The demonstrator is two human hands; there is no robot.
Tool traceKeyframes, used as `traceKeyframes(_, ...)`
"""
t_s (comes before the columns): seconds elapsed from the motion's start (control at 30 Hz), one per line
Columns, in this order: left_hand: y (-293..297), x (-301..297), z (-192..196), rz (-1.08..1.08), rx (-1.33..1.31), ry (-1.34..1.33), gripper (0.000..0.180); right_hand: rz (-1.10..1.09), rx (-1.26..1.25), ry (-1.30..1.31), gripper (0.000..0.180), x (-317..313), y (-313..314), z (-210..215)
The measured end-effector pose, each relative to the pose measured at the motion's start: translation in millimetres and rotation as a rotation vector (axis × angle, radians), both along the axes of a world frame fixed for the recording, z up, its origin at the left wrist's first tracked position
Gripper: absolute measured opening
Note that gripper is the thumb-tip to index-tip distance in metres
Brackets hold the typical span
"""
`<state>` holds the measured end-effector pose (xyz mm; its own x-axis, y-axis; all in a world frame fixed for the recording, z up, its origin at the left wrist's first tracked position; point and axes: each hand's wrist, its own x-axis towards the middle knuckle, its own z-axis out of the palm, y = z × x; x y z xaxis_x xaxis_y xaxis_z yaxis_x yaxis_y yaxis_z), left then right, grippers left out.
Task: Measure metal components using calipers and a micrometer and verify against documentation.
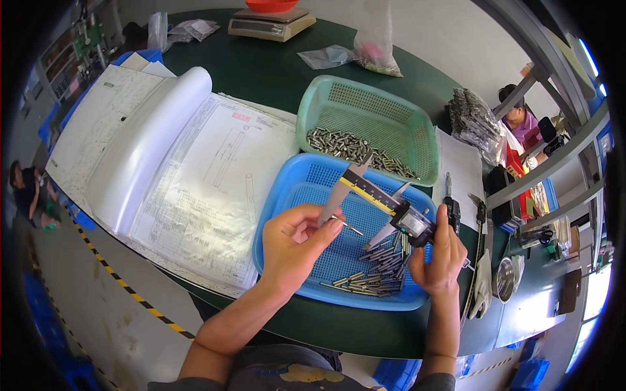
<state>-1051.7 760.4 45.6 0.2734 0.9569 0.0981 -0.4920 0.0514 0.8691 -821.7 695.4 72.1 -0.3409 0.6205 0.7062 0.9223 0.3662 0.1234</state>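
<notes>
My right hand (441, 257) grips the display end of a digital caliper (373, 193), whose beam slants up to the left with its jaws apart. Pinched between the thumb and fingers of my left hand (290, 251) is a slim metal pin (352, 228), held beside the caliper's left jaw. Both hands are above a blue plastic basket (268, 203). Several metal pins (372, 270) lie in its near right part. Just behind stands a green basket (417, 124) with a heap of short metal pins (358, 148).
Left of the baskets lies an open binder (202, 189) with a technical drawing. A scale (270, 27) and plastic bags (377, 49) are at the back. To the right are a micrometer (450, 203), a glove (482, 287), a metal bowl (505, 280) and a shelf frame (554, 159). Another person (518, 120) sits beyond.
</notes>
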Motion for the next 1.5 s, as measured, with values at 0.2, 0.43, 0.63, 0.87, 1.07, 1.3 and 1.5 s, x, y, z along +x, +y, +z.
traceKeyframes(0.2,0.8,-1.2,-0.9,0.002,-0.059,-0.037,0.019,0.011,-0.006,0.025,0.072,0.2,1.0,-2.4)
traceKeyframes(0.43,3.2,-3.5,-2.6,-0.012,-0.089,-0.081,0.016,0.007,-0.005,0.061,0.076,-0.6,2.6,-4.3)
traceKeyframes(0.63,4.8,-6.0,-2.0,-0.037,-0.137,-0.088,0.013,-0.07,-0.034,0.068,0.072,-1.5,0.3,-6.1)
traceKeyframes(0.87,4.2,-6.7,-1.0,-0.039,-0.111,-0.044,0.017,-0.079,-0.079,0.114,0.041,-1.3,1.2,-5.8)
traceKeyframes(1.07,4.5,-5.6,1.5,-0.071,-0.153,-0.002,0.017,-0.062,-0.078,0.134,0.039,-0.3,2.2,-4.9)
traceKeyframes(1.3,4.1,-2.1,3.7,-0.065,-0.161,0.073,0.016,-0.089,-0.128,0.145,0.038,2.1,-1.3,-6.0)
traceKeyframes(1.5,4.0,-1.9,-4.5,-0.076,-0.183,0.029,0.018,-0.077,-0.202,0.162,0.037,1.9,0.2,-7.4)
